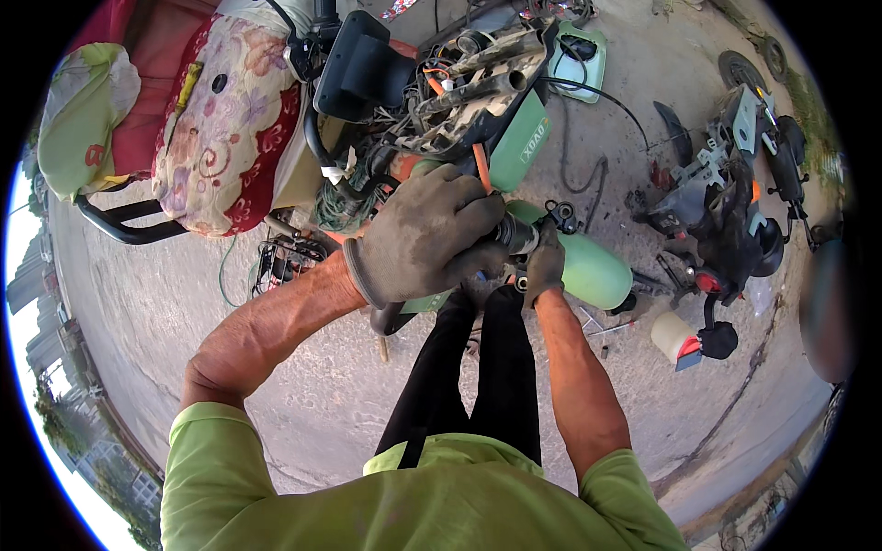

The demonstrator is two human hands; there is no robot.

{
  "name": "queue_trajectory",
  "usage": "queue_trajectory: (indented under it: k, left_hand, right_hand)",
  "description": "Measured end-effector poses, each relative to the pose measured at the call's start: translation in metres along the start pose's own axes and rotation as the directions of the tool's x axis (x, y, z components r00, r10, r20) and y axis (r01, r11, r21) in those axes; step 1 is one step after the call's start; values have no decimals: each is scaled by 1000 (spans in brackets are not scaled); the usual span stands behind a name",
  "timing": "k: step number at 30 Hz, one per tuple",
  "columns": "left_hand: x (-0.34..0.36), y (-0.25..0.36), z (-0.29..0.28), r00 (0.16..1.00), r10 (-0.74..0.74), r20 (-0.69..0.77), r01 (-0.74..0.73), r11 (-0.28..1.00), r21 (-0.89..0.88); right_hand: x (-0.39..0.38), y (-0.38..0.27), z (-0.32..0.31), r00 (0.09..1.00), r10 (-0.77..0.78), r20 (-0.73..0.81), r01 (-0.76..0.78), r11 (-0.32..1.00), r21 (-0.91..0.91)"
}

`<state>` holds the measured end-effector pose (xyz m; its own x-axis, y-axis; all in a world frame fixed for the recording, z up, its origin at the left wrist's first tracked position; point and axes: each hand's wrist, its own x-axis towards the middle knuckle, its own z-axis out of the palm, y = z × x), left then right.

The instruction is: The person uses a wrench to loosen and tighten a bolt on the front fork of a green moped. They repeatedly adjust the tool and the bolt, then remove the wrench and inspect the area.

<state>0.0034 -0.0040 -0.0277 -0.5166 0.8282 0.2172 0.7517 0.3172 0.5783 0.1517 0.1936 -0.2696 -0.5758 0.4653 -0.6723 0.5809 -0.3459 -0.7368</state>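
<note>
My left hand (427, 230), in a grey-brown work glove, is closed around a dark cylindrical piece (517, 235) with a ridged collar, its end poking out past the fingers. My right hand (548, 262), gloved too, grips close beside that end, on a dark metal part with round clamp-like rings (562, 217) showing above and below it. What exactly the fingers press on is partly hidden. Under and right of the hands is a rounded light-green mudguard-like shell (595, 272). A green panel (520, 145) of the stripped scooter body (478, 87) rises just beyond.
At the left stands a vehicle with a flower-patterned seat cover (230, 129) and black handlebar. A dismantled scooter (721, 211) lies at the right, near a cream bucket (673, 336). Cables, a green case (578, 61) and loose tools (606, 326) lie on the concrete.
</note>
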Motion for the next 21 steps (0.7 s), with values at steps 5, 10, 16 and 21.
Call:
queue_trajectory:
  k: [5,10,16,21]
  left_hand:
    - [0,-10,-1,995,93,-41,-95,995,-43]
    - [-4,27,-5,972,-220,-79,221,975,4]
    - [6,51,8,878,-457,-143,465,885,22]
    - [11,36,4,958,-271,-95,278,957,79]
  right_hand:
    - [-1,-13,4,991,135,26,-137,978,154]
    - [-3,-17,0,989,147,-26,-143,984,102]
    - [-5,-18,4,984,161,76,-173,965,199]
    - [7,1,-1,990,121,74,-138,942,305]
